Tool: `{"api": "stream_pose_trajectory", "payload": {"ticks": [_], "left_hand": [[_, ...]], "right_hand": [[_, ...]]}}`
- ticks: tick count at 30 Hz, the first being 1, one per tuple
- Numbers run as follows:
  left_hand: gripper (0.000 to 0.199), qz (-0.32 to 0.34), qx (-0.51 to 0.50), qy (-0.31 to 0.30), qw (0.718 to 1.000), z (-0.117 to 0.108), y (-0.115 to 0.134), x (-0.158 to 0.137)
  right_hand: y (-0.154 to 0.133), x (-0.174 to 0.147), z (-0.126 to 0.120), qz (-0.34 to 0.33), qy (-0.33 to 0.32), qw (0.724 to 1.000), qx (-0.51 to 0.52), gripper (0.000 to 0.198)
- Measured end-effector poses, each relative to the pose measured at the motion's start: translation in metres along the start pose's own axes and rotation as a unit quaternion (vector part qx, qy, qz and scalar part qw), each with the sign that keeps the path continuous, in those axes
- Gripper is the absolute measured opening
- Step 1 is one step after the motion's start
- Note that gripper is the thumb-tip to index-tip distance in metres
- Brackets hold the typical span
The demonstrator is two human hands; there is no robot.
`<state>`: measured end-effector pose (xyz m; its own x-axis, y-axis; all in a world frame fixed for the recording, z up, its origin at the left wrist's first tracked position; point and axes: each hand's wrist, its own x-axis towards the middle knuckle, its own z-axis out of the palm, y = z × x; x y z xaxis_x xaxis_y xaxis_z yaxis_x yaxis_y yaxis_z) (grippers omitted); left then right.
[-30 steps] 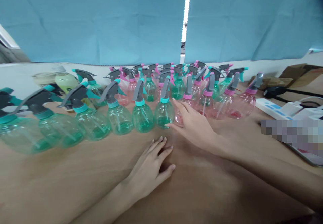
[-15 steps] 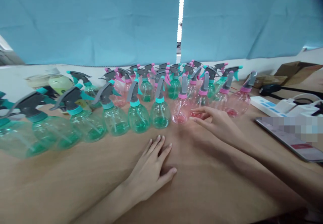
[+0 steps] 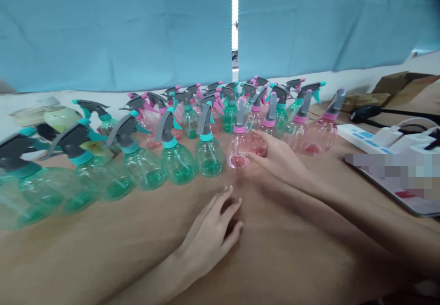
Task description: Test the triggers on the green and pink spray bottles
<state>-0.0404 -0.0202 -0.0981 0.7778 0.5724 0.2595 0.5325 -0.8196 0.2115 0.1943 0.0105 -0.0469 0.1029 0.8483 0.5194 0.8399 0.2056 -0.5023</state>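
The only view looks from the wearer's head, close above the near side of the wooden tabletop [image 3: 113,231], facing forward and down across it toward the blue curtain [image 3: 137,30] beyond it.

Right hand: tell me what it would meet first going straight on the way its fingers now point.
The right hand would most likely meet the leftmost front-row pink spray bottle first; depth leaves unclear whether they already touch.

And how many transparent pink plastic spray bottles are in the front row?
4: leftmost bottle by the right hand, second bottle partly behind that hand, third bottle farther right, fourth bottle rightmost. None seems fully hidden.
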Motion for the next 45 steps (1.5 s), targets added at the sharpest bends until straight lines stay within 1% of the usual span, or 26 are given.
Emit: {"api": "stream_pose_trajectory", "payload": {"ticks": [1, 2, 4, 6, 9, 13, 17, 24, 31, 33, 36, 39, 41, 43, 45], "left_hand": [[0.033, 0.012, -0.008, 0.027, 1.000, 0.001, 0.001, 0.000], [0.032, 0.026, -0.019, 0.050, 0.998, 0.002, 0.002, 0.001], [0.037, 0.042, -0.043, 0.079, 0.995, 0.003, 0.004, 0.000], [0.040, 0.040, -0.064, 0.094, 0.993, 0.001, 0.005, -0.001], [0.038, 0.033, -0.071, 0.115, 0.990, -0.001, 0.006, -0.002], [0.038, 0.039, -0.059, 0.130, 0.989, 0.001, 0.005, -0.001], [0.038, 0.043, -0.051, 0.144, 0.987, 0.005, 0.003, 0.000], [0.037, 0.025, -0.042, 0.160, 0.986, 0.004, 0.002, -0.001], [0.032, -0.007, -0.060, 0.167, 0.984, -0.008, 0.002, 0.000], [0.031, -0.022, -0.075, 0.172, 0.982, -0.012, 0.003, 0.003], [0.027, -0.049, -0.102, 0.184, 0.976, -0.022, 0.006, 0.011], [0.018, -0.067, -0.133, 0.204, 0.968, -0.035, 0.010, 0.021], [0.015, -0.063, -0.155, 0.213, 0.962, -0.043, 0.013, 0.027], [0.023, -0.050, -0.184, 0.213, 0.958, -0.051, 0.015, 0.032], [0.036, -0.043, -0.217, 0.199, 0.955, -0.059, 0.018, 0.035]], "right_hand": [[-0.001, 0.003, 0.002, 0.001, 0.000, 1.000, -0.001, 0.062], [-0.002, 0.005, 0.004, 0.002, 0.002, 1.000, -0.003, 0.064], [-0.003, 0.010, 0.009, 0.010, 0.000, 1.000, -0.001, 0.069], [-0.003, 0.014, 0.014, 0.026, -0.011, 1.000, 0.009, 0.073], [-0.001, 0.019, 0.022, 0.047, -0.024, 0.998, 0.024, 0.075], [0.000, 0.023, 0.030, 0.047, -0.024, 0.998, 0.032, 0.076], [-0.001, 0.022, 0.031, 0.049, -0.028, 0.998, 0.034, 0.071], [-0.004, 0.007, 0.017, 0.046, -0.053, 0.997, 0.029, 0.068], [-0.013, -0.026, -0.010, 0.029, -0.087, 0.995, 0.032, 0.064], [-0.019, -0.035, -0.018, 0.021, -0.123, 0.991, 0.038, 0.057], [-0.027, -0.045, -0.030, 0.012, -0.151, 0.988, 0.016, 0.052], [-0.036, -0.054, -0.036, -0.009, -0.166, 0.986, 0.006, 0.053], [-0.041, -0.059, -0.036, -0.017, -0.176, 0.984, 0.002, 0.057], [-0.046, -0.063, -0.034, -0.020, -0.187, 0.982, -0.002, 0.061], [-0.051, -0.066, -0.031, -0.026, -0.191, 0.981, -0.005, 0.063]]}}
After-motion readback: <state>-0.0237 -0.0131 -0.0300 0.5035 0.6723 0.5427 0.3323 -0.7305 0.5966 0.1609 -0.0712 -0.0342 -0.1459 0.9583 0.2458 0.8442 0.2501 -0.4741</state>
